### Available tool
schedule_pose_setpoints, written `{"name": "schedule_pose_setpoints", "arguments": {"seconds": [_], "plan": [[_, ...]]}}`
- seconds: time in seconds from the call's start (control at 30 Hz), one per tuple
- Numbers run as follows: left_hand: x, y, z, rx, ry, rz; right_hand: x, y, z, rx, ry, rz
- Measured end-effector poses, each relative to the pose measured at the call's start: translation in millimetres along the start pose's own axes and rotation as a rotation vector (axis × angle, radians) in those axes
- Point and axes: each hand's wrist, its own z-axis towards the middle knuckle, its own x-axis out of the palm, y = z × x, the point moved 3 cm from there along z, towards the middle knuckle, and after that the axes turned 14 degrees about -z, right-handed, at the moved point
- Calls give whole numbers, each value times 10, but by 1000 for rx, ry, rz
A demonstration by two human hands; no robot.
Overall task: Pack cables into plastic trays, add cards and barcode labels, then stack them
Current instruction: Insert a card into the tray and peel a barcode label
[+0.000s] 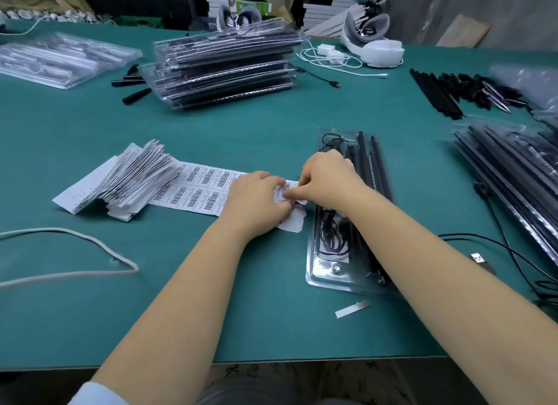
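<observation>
A clear plastic tray [326,271] holding black rods and a coiled black cable lies on the green table in front of me. Left of it a white sheet of barcode labels [196,187] stretches out from under a fanned stack of white cards [126,178]. My left hand [256,202] presses down on the right end of the sheet. My right hand [329,181] pinches a barcode label [287,190] at that end with thumb and forefinger. My right forearm crosses over the tray.
A tall stack of filled trays [226,63] stands at the back centre, empty trays [60,57] at back left, more filled trays [513,169] at right. Loose black rods [447,93], a white cord [69,253], black USB cables [498,253] and a paper strip [351,309] lie around.
</observation>
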Motion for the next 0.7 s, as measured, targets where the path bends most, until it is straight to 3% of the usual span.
{"name": "schedule_pose_setpoints", "arguments": {"seconds": [0.47, 0.7], "plan": [[47, 12, -31, -61, 87, 123, -10, -85, -63, 104, -76, 35], [37, -29, -34, -43, 86, 126, -49, -134, -72, -8, -154, 136]]}}
